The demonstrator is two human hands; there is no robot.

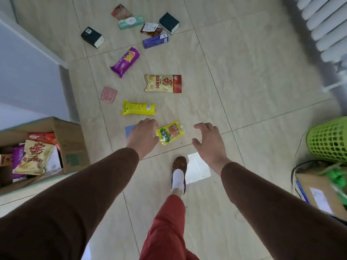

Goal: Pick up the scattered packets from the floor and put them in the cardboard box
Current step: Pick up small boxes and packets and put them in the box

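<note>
Several packets lie scattered on the tiled floor. My left hand (143,136) hovers open over a flat blue packet (130,130), partly hiding it. A small yellow-and-orange packet (170,132) lies between my hands. My right hand (208,141) is open to its right, holding nothing. Farther off lie a yellow packet (138,108), a beige-and-red chip bag (163,83), a purple bag (125,61) and a small pink packet (109,94). The cardboard box (70,145) stands open at the left with several packets inside.
Small boxes and packets (153,30) cluster at the far end. A green mesh basket (329,140) and another carton (317,190) stand at the right, a radiator (326,25) top right. A white paper (198,167) lies by my slippered foot (179,172).
</note>
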